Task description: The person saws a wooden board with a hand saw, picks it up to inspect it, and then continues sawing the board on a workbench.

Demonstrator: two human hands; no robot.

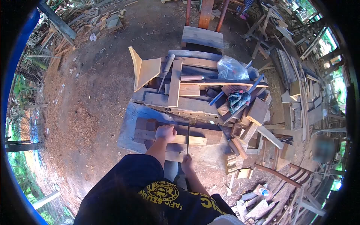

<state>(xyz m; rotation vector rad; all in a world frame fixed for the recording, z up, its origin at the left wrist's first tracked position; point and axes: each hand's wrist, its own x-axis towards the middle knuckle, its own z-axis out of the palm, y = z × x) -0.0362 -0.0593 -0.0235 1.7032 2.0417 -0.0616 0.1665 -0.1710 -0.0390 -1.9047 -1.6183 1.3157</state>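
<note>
My left hand (166, 133) is closed over a wooden strip (193, 140), pressing it against the boards on the low bench (127, 129). In my right hand (186, 165) is the near end of a long, thin dark tool (188, 139). It looks like a handsaw seen edge-on, lying across the strip to the right of my left hand. Its handle is hidden inside my fingers. Beneath the strip is a wider, darker board (213, 137).
Beyond the bench lie stacked boards (180, 102), a chisel-like tool (166, 73), an angled wooden piece (148, 71), a plastic bag (232, 68) and a crumpled cloth (239, 100). Wood blocks (257, 111) crowd the right side. A chair-like frame (285, 174) stands further right.
</note>
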